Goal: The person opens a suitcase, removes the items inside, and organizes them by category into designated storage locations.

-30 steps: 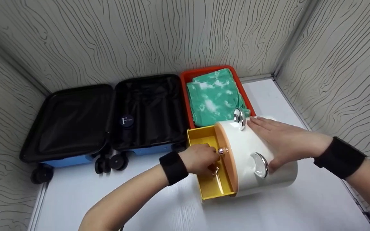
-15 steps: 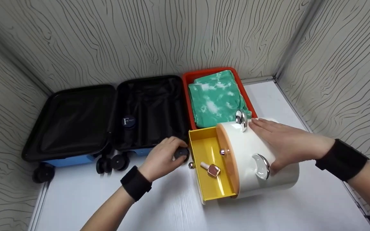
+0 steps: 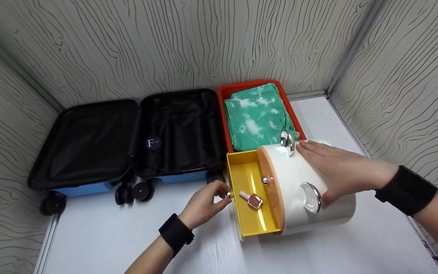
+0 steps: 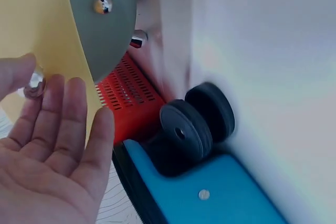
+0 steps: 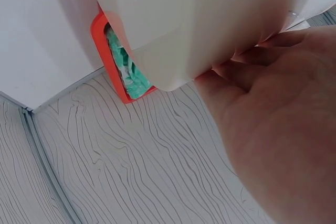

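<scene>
In the head view, a white storage box (image 3: 299,219) with chrome trims stands at the right. Its yellow drawer (image 3: 246,226) is pulled out to the left. Inside the drawer lies a small nail polish bottle (image 3: 255,201) with a pale cap. My left hand (image 3: 205,203) pinches the round drawer knob (image 4: 35,85) between thumb and fingers, as the left wrist view shows. A second knob (image 3: 265,180) sits on the box's orange-edged front. My right hand (image 3: 337,169) rests on top of the box, fingers straight; its palm side shows in the right wrist view.
An open suitcase (image 3: 84,146) with black lining lies at the left, its wheels (image 3: 143,191) towards me. A dark round tin (image 3: 153,143) marked F is in its right half. Behind the box, a red basket (image 3: 224,127) holds folded green tie-dye cloth (image 3: 255,118).
My left hand has come out of the drawer, passed beside the suitcase wheel and now grips the drawer knob. The nail polish bottle is uncovered. My right hand has stayed on the box.
</scene>
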`<state>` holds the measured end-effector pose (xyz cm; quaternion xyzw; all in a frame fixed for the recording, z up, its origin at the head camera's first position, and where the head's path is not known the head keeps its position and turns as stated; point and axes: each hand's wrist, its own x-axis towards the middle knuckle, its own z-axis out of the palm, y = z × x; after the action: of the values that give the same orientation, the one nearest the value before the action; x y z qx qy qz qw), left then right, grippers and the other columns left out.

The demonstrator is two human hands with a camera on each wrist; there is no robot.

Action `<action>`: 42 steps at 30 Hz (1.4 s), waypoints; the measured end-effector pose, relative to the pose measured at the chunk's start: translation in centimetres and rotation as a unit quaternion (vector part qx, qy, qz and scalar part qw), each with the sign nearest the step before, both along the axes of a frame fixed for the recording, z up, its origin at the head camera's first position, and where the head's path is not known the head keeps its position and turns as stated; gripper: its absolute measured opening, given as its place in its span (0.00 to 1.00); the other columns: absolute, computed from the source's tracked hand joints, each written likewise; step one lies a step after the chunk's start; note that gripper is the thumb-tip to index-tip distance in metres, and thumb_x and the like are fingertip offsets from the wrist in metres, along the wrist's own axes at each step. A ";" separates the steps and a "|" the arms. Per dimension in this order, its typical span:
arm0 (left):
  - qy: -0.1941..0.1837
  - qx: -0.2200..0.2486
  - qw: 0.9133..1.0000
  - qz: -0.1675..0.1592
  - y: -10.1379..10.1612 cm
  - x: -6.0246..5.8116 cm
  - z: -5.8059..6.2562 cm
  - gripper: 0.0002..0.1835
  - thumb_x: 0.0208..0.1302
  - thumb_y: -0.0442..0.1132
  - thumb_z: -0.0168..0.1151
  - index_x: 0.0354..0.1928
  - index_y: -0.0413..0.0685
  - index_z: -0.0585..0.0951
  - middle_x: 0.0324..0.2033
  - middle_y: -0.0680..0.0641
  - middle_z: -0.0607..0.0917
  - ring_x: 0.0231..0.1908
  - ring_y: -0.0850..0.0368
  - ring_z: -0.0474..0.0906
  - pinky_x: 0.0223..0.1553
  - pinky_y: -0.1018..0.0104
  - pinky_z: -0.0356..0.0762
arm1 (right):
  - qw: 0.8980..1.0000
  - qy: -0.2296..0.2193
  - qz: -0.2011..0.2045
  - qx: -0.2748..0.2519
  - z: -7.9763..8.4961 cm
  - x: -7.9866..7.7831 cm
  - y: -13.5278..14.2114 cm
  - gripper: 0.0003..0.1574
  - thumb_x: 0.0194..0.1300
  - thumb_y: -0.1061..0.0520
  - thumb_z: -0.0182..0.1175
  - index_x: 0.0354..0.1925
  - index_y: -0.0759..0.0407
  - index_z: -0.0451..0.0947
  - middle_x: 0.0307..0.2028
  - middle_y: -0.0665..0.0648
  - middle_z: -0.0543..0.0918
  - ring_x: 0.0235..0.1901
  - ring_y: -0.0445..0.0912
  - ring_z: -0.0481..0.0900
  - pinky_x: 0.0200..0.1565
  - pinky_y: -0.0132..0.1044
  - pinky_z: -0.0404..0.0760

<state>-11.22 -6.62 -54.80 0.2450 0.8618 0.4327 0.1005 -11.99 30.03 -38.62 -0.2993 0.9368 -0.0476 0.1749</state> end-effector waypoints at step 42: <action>-0.056 0.110 0.991 -0.050 8.0 -1.3 -1.6 0.15 0.65 0.33 0.70 0.50 0.48 0.78 0.43 0.55 0.84 0.39 0.65 0.82 0.48 0.60 0.83 | 1.000 -0.001 -0.005 -0.004 0.0 0.2 -0.1 0.89 0.33 0.35 0.84 0.79 0.72 0.47 0.78 0.70 0.53 0.76 0.65 0.52 0.73 0.60 0.56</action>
<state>-12.51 1.38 -56.38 0.2727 0.7886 0.5323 0.1428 -11.81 29.93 -38.58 -0.2956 0.9378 -0.0529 0.1744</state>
